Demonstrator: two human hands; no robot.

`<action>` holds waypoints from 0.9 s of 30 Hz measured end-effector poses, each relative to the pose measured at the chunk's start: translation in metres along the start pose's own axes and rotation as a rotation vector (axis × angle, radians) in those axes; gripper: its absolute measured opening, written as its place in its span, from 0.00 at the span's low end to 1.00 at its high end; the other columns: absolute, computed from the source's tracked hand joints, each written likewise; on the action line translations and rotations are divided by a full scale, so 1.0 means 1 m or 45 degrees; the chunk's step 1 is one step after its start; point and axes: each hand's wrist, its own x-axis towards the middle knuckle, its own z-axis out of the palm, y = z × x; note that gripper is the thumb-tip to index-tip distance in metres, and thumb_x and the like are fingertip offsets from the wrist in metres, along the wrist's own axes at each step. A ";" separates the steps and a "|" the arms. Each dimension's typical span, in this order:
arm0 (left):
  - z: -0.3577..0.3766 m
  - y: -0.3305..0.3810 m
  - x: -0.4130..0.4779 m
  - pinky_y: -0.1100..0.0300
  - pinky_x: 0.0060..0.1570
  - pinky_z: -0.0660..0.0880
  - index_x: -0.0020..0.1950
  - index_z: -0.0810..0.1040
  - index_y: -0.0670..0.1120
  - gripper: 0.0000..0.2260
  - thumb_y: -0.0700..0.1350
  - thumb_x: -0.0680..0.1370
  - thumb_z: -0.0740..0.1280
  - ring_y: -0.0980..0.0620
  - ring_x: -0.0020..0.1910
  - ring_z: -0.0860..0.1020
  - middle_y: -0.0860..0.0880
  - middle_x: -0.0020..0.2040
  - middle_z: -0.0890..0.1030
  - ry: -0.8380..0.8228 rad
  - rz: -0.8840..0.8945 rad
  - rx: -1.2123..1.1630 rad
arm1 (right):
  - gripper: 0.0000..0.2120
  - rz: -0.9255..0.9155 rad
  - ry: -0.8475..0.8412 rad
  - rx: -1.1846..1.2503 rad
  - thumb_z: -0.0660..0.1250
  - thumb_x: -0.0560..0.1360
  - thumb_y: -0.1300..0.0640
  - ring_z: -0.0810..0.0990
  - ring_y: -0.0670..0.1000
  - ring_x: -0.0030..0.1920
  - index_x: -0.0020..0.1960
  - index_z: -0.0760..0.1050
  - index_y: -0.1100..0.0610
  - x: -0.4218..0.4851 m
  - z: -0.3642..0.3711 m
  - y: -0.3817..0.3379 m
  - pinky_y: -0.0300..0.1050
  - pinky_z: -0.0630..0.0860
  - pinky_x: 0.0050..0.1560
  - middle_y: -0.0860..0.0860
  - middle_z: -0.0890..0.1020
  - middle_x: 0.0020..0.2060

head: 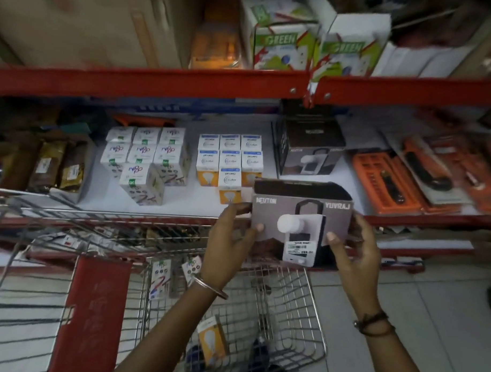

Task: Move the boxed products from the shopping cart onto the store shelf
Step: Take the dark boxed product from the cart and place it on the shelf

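Observation:
A grey-and-black Neuton lamp box [296, 215] is held upright between both hands, just in front of the middle shelf [199, 201]. My left hand [231, 241] grips its left side and my right hand [353, 250] grips its right side. A matching lamp box [309, 149] stands further back on that shelf. Below, the wire shopping cart [290, 312] holds an orange bulb box [212, 340] and white boxes [160, 277].
White bulb boxes [145, 160] and blue-and-orange bulb boxes [228, 163] stand in rows on the shelf. Orange tool packs [422, 178] lie at the right, brown packets [55, 165] at the left. Green-labelled boxes [285, 42] sit on the upper shelf. A red cart flap [92, 314] hangs below left.

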 end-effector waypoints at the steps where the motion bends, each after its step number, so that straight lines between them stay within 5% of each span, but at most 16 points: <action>1: 0.008 0.007 0.005 0.60 0.44 0.80 0.60 0.72 0.50 0.15 0.45 0.74 0.69 0.59 0.52 0.78 0.52 0.57 0.79 0.001 0.038 -0.011 | 0.30 0.013 -0.005 0.009 0.69 0.68 0.48 0.74 0.52 0.63 0.68 0.66 0.50 0.009 -0.006 0.000 0.45 0.74 0.59 0.54 0.74 0.65; 5: 0.044 0.018 0.028 0.58 0.44 0.81 0.60 0.70 0.52 0.14 0.46 0.76 0.66 0.58 0.53 0.78 0.56 0.55 0.77 -0.033 0.014 -0.086 | 0.23 0.093 0.018 0.053 0.67 0.73 0.60 0.74 0.36 0.54 0.66 0.67 0.53 0.050 -0.016 0.004 0.21 0.70 0.48 0.53 0.73 0.63; 7: 0.061 0.016 0.043 0.58 0.43 0.81 0.58 0.71 0.51 0.11 0.48 0.77 0.64 0.57 0.50 0.79 0.58 0.53 0.77 -0.038 -0.057 -0.122 | 0.19 0.168 0.061 0.113 0.66 0.74 0.50 0.75 0.38 0.56 0.63 0.70 0.52 0.072 -0.016 0.011 0.27 0.72 0.50 0.52 0.74 0.62; 9: 0.077 0.008 0.058 0.64 0.42 0.79 0.58 0.72 0.47 0.11 0.49 0.77 0.63 0.51 0.51 0.80 0.52 0.54 0.79 -0.041 -0.130 -0.171 | 0.24 0.252 0.105 0.125 0.63 0.70 0.38 0.75 0.50 0.61 0.61 0.71 0.50 0.093 -0.014 0.025 0.44 0.74 0.57 0.54 0.75 0.62; 12: 0.099 -0.009 0.078 0.69 0.41 0.76 0.57 0.72 0.45 0.11 0.49 0.78 0.61 0.48 0.50 0.79 0.48 0.52 0.79 -0.038 -0.193 -0.201 | 0.22 0.319 0.113 0.112 0.64 0.72 0.40 0.74 0.58 0.61 0.60 0.70 0.52 0.118 -0.008 0.045 0.57 0.73 0.62 0.57 0.75 0.62; 16: 0.118 -0.037 0.093 0.49 0.50 0.76 0.56 0.72 0.46 0.16 0.56 0.76 0.60 0.51 0.46 0.76 0.53 0.45 0.77 -0.051 -0.307 -0.229 | 0.18 0.350 0.069 0.049 0.63 0.77 0.49 0.73 0.54 0.58 0.63 0.68 0.58 0.133 -0.003 0.068 0.47 0.72 0.56 0.58 0.74 0.62; 20: 0.127 -0.057 0.099 0.44 0.47 0.77 0.55 0.71 0.44 0.17 0.56 0.76 0.61 0.52 0.39 0.74 0.53 0.40 0.75 -0.054 -0.412 -0.279 | 0.19 0.363 0.044 -0.029 0.62 0.78 0.51 0.71 0.49 0.57 0.65 0.67 0.60 0.133 0.001 0.078 0.43 0.68 0.55 0.52 0.73 0.58; 23: 0.128 -0.062 0.102 0.47 0.48 0.80 0.59 0.70 0.44 0.11 0.49 0.79 0.59 0.63 0.41 0.76 0.51 0.50 0.74 -0.140 -0.393 -0.275 | 0.20 0.364 0.049 -0.094 0.61 0.78 0.50 0.71 0.49 0.58 0.66 0.67 0.60 0.133 0.003 0.086 0.44 0.68 0.57 0.53 0.73 0.59; 27: 0.122 -0.064 0.105 0.52 0.48 0.77 0.64 0.69 0.49 0.14 0.49 0.79 0.59 0.58 0.43 0.74 0.54 0.52 0.75 -0.197 -0.354 -0.233 | 0.24 0.402 0.001 -0.172 0.61 0.77 0.46 0.73 0.53 0.63 0.68 0.66 0.58 0.136 0.003 0.089 0.52 0.70 0.63 0.55 0.75 0.64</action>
